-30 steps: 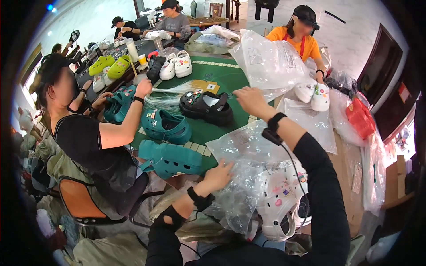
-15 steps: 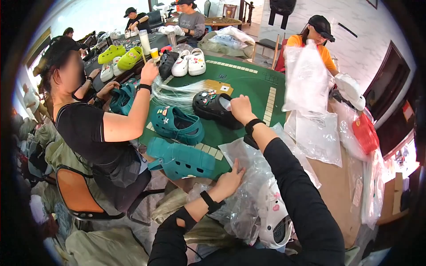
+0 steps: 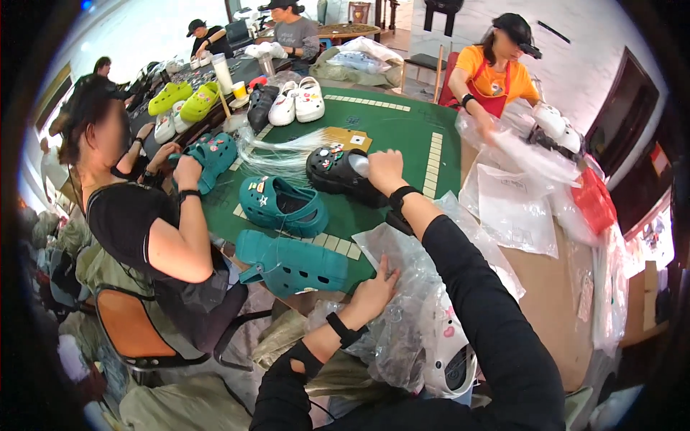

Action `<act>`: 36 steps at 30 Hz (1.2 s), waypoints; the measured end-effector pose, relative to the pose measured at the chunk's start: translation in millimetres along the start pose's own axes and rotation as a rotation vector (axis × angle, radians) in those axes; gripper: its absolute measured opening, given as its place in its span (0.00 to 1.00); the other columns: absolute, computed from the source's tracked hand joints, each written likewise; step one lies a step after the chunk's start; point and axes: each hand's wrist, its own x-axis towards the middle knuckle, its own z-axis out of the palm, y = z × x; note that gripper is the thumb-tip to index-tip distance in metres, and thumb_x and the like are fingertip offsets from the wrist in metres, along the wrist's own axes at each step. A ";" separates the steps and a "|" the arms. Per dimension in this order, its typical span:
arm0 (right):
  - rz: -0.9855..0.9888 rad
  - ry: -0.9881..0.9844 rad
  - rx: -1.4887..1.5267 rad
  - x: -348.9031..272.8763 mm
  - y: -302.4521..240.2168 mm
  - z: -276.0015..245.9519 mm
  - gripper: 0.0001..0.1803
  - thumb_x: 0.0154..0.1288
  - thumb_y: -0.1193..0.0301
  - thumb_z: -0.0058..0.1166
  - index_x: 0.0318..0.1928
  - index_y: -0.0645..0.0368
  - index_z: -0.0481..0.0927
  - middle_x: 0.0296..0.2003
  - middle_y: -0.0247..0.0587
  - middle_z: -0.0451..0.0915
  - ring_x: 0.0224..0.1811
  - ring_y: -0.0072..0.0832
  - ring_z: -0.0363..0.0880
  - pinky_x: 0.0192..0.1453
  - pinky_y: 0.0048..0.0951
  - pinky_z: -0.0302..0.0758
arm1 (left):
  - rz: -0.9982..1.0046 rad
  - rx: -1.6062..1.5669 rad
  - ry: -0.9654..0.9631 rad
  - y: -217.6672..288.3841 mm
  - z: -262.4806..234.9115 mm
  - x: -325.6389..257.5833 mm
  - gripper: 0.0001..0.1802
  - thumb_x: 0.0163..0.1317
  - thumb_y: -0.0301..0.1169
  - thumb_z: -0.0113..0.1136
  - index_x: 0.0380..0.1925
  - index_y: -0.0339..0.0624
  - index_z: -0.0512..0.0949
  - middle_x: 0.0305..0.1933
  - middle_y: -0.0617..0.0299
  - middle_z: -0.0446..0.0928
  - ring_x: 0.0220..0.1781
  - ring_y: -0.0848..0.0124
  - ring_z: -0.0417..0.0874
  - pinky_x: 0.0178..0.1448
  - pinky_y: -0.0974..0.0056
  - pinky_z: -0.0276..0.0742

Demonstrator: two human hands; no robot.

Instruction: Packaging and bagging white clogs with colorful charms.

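Note:
My right hand [image 3: 387, 172] is closed at the heel end of a black clog [image 3: 338, 174] with charms, which rests on the green table mat. Something pale shows inside the clog beside my fingers. My left hand [image 3: 371, 293] lies on a clear plastic bag [image 3: 406, 316], its visible fingers stretched apart. A white clog [image 3: 449, 352] with pink charms sits near my body, against the bag. Two teal clogs, one upright [image 3: 284, 207] and one tipped on its side [image 3: 295, 264], are left of my hands. White plastic strands [image 3: 280, 158] spread behind the black clog.
At left, a co-worker [image 3: 144, 208] holds a teal clog [image 3: 212, 159]; another in orange [image 3: 492, 75] handles plastic bags at right. White clogs [image 3: 309, 100], yellow-green clogs [image 3: 198, 100] and a yellow cup [image 3: 239, 90] stand farther back. Flat bags [image 3: 514, 208] lie at right.
The left co-worker's raised hand has come down to the teal clog. The co-worker in orange has lowered the plastic bag toward the table. My hands have barely moved.

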 end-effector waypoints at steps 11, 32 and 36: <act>0.231 0.055 0.303 0.5 7.5 -43.8 0.09 0.52 0.71 0.49 0.36 0.54 0.75 0.31 0.40 0.78 0.34 0.38 0.76 0.43 0.37 0.68 | -0.037 0.070 -0.043 4.8 -7.1 1.2 0.23 0.63 0.38 0.46 0.59 0.49 0.65 0.67 0.36 0.49 0.26 0.47 0.80 0.29 0.54 0.79; -0.110 0.646 0.236 -36.9 82.2 -95.6 0.15 0.57 0.79 0.39 0.47 0.62 0.69 0.43 0.52 0.74 0.43 0.47 0.75 0.44 0.42 0.73 | -0.009 0.202 -0.123 4.0 2.7 1.3 0.42 0.46 0.20 0.53 0.65 0.48 0.55 0.68 0.29 0.42 0.27 0.52 0.80 0.29 0.57 0.78; -0.029 0.574 0.342 -26.3 82.7 -100.5 0.16 0.59 0.78 0.38 0.49 0.63 0.68 0.44 0.54 0.73 0.45 0.50 0.73 0.48 0.42 0.71 | -0.004 0.179 -0.054 -4.3 17.8 3.4 0.42 0.46 0.22 0.55 0.66 0.48 0.55 0.67 0.27 0.41 0.27 0.53 0.80 0.29 0.58 0.78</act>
